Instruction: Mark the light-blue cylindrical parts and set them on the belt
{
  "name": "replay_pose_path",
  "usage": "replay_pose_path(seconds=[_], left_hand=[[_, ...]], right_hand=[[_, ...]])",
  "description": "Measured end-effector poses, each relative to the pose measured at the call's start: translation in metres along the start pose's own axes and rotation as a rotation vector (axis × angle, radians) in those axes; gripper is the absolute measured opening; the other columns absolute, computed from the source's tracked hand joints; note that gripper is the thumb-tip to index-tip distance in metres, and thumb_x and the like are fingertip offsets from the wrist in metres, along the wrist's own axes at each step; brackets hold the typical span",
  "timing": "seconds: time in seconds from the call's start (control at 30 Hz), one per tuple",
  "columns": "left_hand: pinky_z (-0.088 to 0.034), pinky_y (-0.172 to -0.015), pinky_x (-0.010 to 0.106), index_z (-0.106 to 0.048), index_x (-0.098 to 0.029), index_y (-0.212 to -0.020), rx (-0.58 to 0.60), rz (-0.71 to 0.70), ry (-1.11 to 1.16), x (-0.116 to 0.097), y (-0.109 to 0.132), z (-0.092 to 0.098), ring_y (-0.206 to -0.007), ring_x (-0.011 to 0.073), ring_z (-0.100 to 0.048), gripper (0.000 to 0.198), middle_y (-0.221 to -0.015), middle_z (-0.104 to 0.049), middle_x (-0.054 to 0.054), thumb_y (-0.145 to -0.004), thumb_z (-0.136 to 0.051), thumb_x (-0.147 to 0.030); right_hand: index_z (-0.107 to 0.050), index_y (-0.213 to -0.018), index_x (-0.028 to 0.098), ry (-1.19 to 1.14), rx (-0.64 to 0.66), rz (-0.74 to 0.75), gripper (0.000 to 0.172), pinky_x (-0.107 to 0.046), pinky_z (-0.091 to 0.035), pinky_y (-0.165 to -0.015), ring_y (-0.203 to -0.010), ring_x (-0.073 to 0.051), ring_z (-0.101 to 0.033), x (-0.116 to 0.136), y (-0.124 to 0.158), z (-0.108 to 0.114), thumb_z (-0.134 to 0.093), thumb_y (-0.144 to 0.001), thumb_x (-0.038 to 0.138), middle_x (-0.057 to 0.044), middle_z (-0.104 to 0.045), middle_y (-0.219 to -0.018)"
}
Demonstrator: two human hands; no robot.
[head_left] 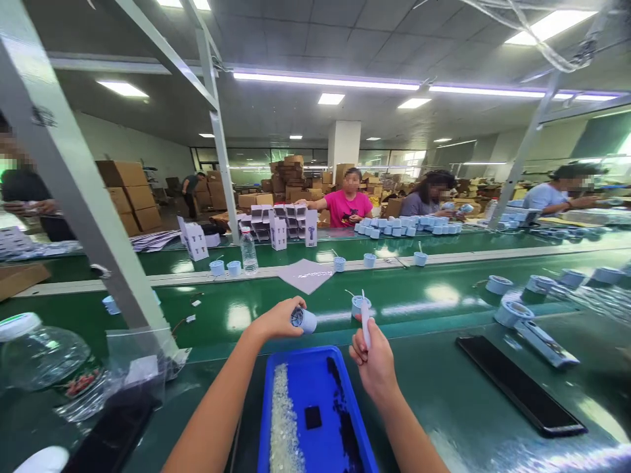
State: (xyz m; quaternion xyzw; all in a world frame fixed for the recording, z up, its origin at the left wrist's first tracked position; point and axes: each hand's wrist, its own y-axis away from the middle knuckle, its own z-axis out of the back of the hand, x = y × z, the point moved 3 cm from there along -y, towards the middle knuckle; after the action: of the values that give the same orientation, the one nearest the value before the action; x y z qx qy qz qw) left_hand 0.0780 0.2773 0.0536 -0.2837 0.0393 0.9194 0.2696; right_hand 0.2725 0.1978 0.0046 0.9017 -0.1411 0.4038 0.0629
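Note:
My left hand [279, 320] grips a small pale-blue cylindrical cup [304, 320], tilted so its open end faces left. My right hand [374, 362] holds a thin white stick [365, 322] upright between its fingers. The stick's upper end overlaps a second pale-blue cup [360, 306] standing on the green bench, and I cannot tell whether they touch. Below both hands lies a blue tray [296, 352], with a strip of clear granules [284, 420], a line of dark granules [342, 420] and a small black square [312, 417] inside it.
Several pale-blue cups stand on the green conveyor belt [296, 253] ahead. A black slab [520, 384] lies to the right, a plastic bottle [42, 355] and clear bag [135, 361] to the left. Co-workers [348, 200] sit beyond the belt, among white cartons and cardboard boxes.

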Motion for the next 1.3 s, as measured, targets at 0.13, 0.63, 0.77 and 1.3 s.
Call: replay_pose_path(seconds=[0.13, 0.63, 0.77, 1.3], left_hand=[[-0.041, -0.089, 0.03, -0.057, -0.018, -0.114, -0.045, 0.206, -0.239, 0.033, 0.0, -0.003, -0.107, 0.0276, -0.054, 0.055, -0.116, -0.054, 0.012, -0.061, -0.071, -0.02], [-0.042, -0.071, 0.03, -0.063, -0.018, -0.082, -0.532, 0.726, -0.142, 0.122, 0.034, 0.042, -0.092, 0.0238, -0.06, 0.024, -0.096, -0.067, 0.012, -0.087, -0.043, -0.03], [-0.042, -0.07, 0.031, -0.062, -0.019, -0.081, -0.465, 0.852, -0.133, 0.139, 0.042, 0.043, -0.092, 0.0263, -0.062, 0.017, -0.095, -0.068, 0.013, -0.081, -0.051, -0.031], [-0.045, -0.074, 0.024, -0.066, -0.015, -0.086, -0.452, 0.646, -0.004, 0.129, 0.024, 0.029, -0.088, 0.0174, -0.062, 0.027, -0.095, -0.068, 0.007, -0.068, -0.056, 0.001]], right_hand=[[-0.059, -0.096, 0.017, 0.109, 0.011, -0.034, 0.048, -0.017, -0.019, -0.035, -0.039, -0.005, -0.02, -0.009, 0.004, 0.002, -0.068, -0.069, 0.056, 0.012, -0.032, -0.045], [-0.059, -0.098, 0.018, 0.619, 0.176, 0.058, 0.054, -0.023, -0.023, -0.044, -0.05, -0.01, -0.026, -0.033, 0.002, 0.007, -0.056, -0.075, 0.067, 0.008, -0.03, -0.056], [-0.059, -0.102, 0.017, 0.631, 0.189, 0.057, 0.055, -0.024, -0.023, -0.045, -0.05, -0.011, -0.028, -0.036, 0.001, 0.008, -0.056, -0.076, 0.065, 0.007, -0.031, -0.057], [-0.057, -0.118, 0.016, 0.729, 0.097, 0.047, 0.05, -0.025, -0.031, -0.046, -0.05, -0.013, -0.035, -0.036, -0.004, 0.015, -0.052, -0.075, 0.042, 0.006, -0.04, -0.059]])
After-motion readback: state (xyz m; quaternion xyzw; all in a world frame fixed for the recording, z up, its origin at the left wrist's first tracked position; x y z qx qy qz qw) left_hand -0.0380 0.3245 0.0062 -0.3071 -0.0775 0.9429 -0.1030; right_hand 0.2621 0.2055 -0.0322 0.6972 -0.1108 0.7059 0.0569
